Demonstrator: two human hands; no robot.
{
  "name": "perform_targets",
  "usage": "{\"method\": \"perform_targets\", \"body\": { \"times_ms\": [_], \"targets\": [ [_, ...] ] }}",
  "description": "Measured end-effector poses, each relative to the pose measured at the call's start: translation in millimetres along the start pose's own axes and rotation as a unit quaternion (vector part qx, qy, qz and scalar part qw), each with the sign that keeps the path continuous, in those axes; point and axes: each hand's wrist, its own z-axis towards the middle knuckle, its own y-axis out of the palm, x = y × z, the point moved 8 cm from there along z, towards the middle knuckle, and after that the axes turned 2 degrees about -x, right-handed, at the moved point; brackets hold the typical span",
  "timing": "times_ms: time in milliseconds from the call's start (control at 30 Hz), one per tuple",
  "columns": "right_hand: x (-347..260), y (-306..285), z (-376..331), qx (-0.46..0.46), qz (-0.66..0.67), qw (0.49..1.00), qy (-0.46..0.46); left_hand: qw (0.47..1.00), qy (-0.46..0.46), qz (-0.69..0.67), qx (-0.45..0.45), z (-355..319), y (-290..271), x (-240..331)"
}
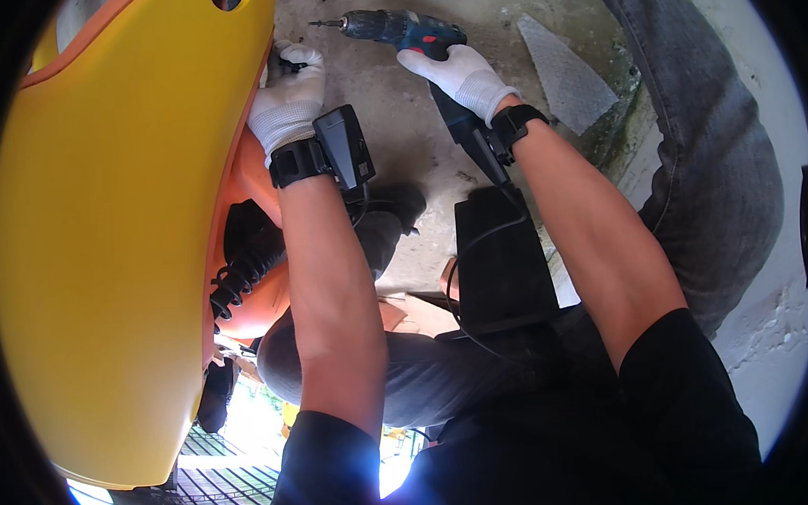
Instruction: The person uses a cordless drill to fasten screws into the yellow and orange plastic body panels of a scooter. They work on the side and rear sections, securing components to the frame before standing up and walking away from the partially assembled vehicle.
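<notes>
In the head view, the big power drill with dark blue and black body and red marks (387, 26) was at 12 o'clock, above the grey concrete floor (401, 155). The person's right hand in a white knitted glove (460, 72), between 12 and 1 o'clock, was closed around the drill at its rear; the fingertips were hidden, so I cannot tell how the trigger was touched. The thin drill bit (327, 24) pointed to 9 o'clock, near the orange edge of the tall smooth yellow panel (110, 245) but apart from it.

At 11 o'clock, the left hand in the same kind of white glove (285, 101) was close against that edge. Its fingers were curled near a small dark piece (294, 67); whether they gripped it, I cannot tell.

A white rough flat sheet (567, 73) lay between 1 and 2 o'clock, and a black coil spring (245, 280) was at 9 o'clock.

In my judgement, the step in hand was preparing the place at the panel's edge, with the drill ready. The next move would call for a steady left hand and careful aim of the bit, away from the glove.
</notes>
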Motion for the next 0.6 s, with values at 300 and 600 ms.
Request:
{"method": "perform_targets", "body": {
  "times_ms": [300,600],
  "targets": [
    [-17,17,12,0.008,0.004,0.999,-0.047,0.999,-0.022,0.002,-0.026,4,-6,1],
    [-27,31,21,-0.006,-0.016,0.998,-0.054,0.998,0.031,0.019,0.047,6,-12,7]
  ]
}}
